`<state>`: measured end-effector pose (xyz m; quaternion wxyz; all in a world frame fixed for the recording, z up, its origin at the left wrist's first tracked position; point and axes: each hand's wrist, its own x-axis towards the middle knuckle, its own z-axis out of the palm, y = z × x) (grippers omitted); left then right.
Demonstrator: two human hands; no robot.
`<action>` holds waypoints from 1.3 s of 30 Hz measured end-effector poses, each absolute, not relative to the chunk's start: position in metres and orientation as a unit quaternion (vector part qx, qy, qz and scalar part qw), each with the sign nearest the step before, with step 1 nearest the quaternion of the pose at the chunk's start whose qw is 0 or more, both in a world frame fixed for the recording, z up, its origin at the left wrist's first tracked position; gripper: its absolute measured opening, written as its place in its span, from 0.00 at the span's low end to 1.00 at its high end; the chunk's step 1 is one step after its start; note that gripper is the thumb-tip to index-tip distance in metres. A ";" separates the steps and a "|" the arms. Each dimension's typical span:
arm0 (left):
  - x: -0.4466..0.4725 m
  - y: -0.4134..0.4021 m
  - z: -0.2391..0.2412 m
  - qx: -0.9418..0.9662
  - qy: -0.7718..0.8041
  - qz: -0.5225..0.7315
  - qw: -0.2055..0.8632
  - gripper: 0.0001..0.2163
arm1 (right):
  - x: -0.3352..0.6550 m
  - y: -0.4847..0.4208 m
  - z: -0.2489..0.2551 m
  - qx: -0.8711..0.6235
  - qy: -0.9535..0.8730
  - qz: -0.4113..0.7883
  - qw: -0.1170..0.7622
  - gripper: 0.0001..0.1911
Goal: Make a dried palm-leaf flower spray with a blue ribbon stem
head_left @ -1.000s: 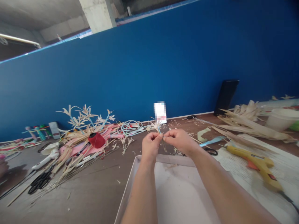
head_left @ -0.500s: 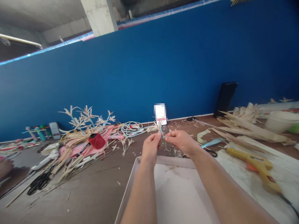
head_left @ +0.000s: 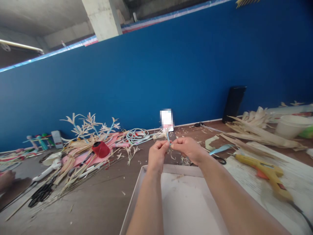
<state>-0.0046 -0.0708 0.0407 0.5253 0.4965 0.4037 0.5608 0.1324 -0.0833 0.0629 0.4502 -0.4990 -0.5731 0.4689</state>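
Above the far edge of a shallow white box lid (head_left: 188, 202), my left hand (head_left: 157, 154) pinches the lower part of a small craft flower (head_left: 168, 136) with pale, dry petals and a thin blue-wrapped stem. My right hand (head_left: 187, 149) meets it from the other side, thumb and forefinger pressed together at the base of the same stem. Fingertips cover the stem's lower end. A thin pale strand dangles below them. Behind the flower, a phone (head_left: 166, 120) leans against the blue wall, its screen blurred.
Finished flowers (head_left: 89, 125), a red thread spool (head_left: 100, 149) and a white glue gun (head_left: 47, 169) lie left. To the right are a yellow glue gun (head_left: 265, 173), dry husks (head_left: 266, 130) and a white cup (head_left: 292, 125). Another person's hand (head_left: 7, 180) shows at far left.
My fingertips have come closer together at the stem's base, and the flower sits slightly lower. The view has shifted a little. The other person's hand at far left has moved slightly.
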 end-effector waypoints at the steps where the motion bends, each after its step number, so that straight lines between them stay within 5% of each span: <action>1: -0.004 -0.071 0.040 0.498 0.407 0.564 0.519 0.14 | 0.132 -0.083 0.063 -0.508 -0.583 0.443 0.453 0.12; 17: -0.002 -0.068 0.036 0.471 0.444 0.599 0.471 0.16 | 0.122 -0.084 0.062 -0.526 -0.682 0.243 0.447 0.13; 39: -0.002 -0.072 0.044 0.395 0.422 0.616 0.535 0.15 | 0.119 -0.090 0.066 -0.525 -0.686 0.223 0.451 0.10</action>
